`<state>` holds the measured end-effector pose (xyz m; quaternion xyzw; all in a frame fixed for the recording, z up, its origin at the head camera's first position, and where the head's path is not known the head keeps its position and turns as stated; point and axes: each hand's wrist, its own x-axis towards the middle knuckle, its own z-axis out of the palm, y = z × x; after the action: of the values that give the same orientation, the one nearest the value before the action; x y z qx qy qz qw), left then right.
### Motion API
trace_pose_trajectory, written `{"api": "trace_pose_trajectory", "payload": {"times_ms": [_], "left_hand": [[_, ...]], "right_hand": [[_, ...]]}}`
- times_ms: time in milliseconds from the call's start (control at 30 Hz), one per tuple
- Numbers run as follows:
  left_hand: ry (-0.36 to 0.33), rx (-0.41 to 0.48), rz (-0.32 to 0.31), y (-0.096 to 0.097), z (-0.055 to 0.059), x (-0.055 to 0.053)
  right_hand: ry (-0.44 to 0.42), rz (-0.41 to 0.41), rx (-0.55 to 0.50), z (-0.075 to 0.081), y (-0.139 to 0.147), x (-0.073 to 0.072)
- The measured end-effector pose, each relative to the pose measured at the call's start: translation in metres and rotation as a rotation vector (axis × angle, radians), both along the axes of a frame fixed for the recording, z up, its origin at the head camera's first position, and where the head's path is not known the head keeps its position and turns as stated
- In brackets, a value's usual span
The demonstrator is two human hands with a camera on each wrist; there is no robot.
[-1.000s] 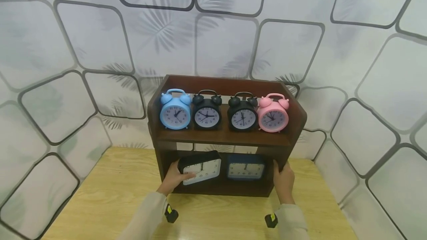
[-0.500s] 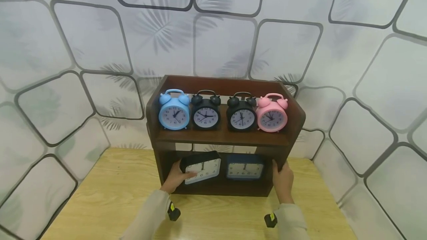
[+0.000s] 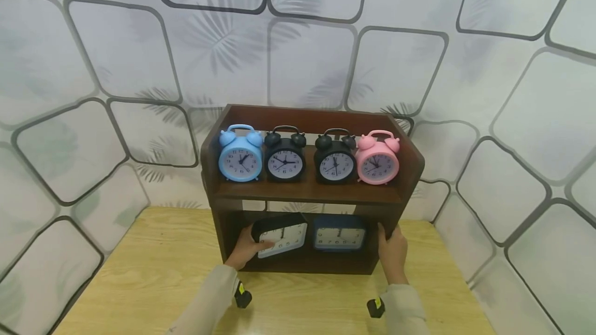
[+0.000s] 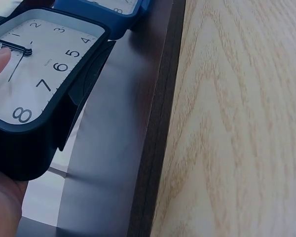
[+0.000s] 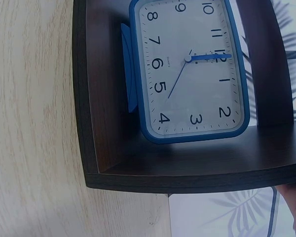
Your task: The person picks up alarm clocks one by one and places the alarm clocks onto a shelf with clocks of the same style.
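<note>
My left hand [image 3: 245,249] grips a black rectangular clock [image 3: 288,239] by its left end on the lower level of a dark brown shelf [image 3: 302,196]. The thumb lies over the white dial, and the clock leans, right end higher. Seen from the left wrist, a black flap stand [image 4: 86,81] juts from its underside. To its right stands a blue rectangular clock [image 3: 339,239], upright on a blue flap foot [image 5: 129,74]. My right hand [image 3: 393,255] holds the shelf's right side panel near the front edge; its fingers [image 5: 295,200] are mostly outside the right wrist view.
On the upper level stand a light blue twin-bell alarm clock [image 3: 240,164], two black ones [image 3: 285,163] and a pink one [image 3: 378,167]. The shelf sits on a light wood table [image 3: 153,273] against a patterned wall [image 3: 307,66].
My left hand and the black clock have shifted slightly right relative to the shelf. The right hand stays at the side panel. The whole head view has drifted a little.
</note>
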<state>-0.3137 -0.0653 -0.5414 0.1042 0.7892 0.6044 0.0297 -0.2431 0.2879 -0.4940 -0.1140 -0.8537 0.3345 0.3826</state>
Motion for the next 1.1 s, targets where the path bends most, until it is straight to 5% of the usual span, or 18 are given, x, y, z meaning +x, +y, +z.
{"api": "trace_pose_trajectory", "payload": {"times_ms": [767, 1100], "left_hand": [[0.005, -0.008, 0.017, 0.0074, -0.0065, -0.0031], [-0.097, -0.054, 0.028, 0.006, -0.0077, -0.0007]], "right_hand": [[-0.002, -0.009, -0.001, 0.0005, -0.0007, -0.0002], [0.018, -0.004, 0.017, 0.0001, -0.0005, 0.0003]]}}
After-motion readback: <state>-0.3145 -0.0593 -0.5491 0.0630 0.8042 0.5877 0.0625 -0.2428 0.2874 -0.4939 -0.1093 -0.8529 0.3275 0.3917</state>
